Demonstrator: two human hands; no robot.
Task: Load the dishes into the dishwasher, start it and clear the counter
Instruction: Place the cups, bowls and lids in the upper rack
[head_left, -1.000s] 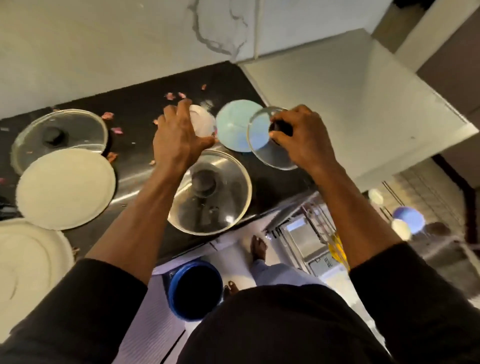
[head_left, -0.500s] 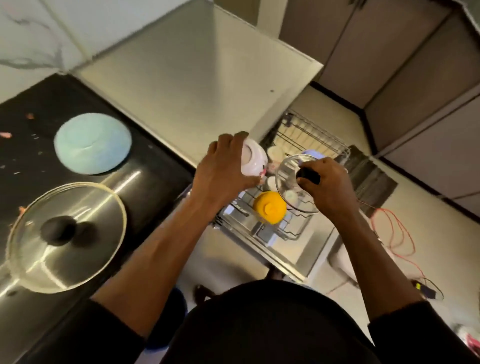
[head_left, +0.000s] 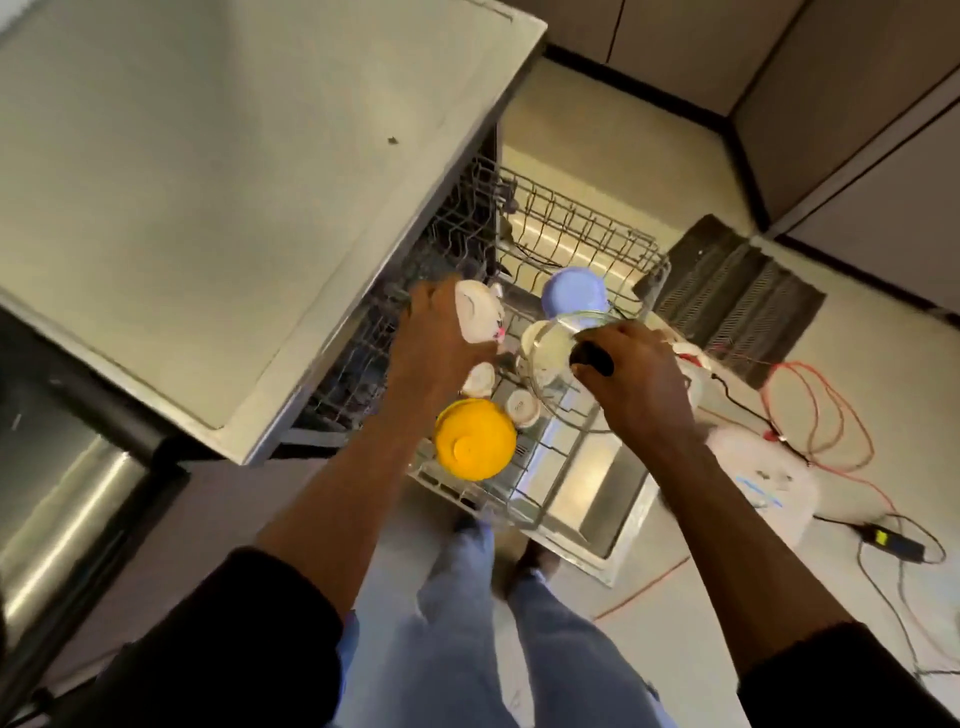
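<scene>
Right grip (head_left: 639, 384): fingers curled round the black knob (head_left: 592, 359) of a small glass lid (head_left: 558, 364), which is held tilted on edge just above the tines.
Left grip (head_left: 441, 338): closed round a small white dish (head_left: 479, 312); whether the dish touches the wire cannot be told.
Change: a second ago both pieces were being lifted off the dark counter. Now both hang over the pulled-out dishwasher rack (head_left: 582, 234).
Rack contents: an inverted yellow bowl (head_left: 475, 439) at the near corner, a lilac bowl (head_left: 574, 291) farther back, and small white cups (head_left: 480, 376) between them.
Meaning: the carry appears complete and neither piece is released yet. Slotting each into a free row is the likely next step.
Remaining: the counter is now out of view. The larger lids and plates seen there earlier presumably still wait, so starting the machine lies well ahead.
</scene>
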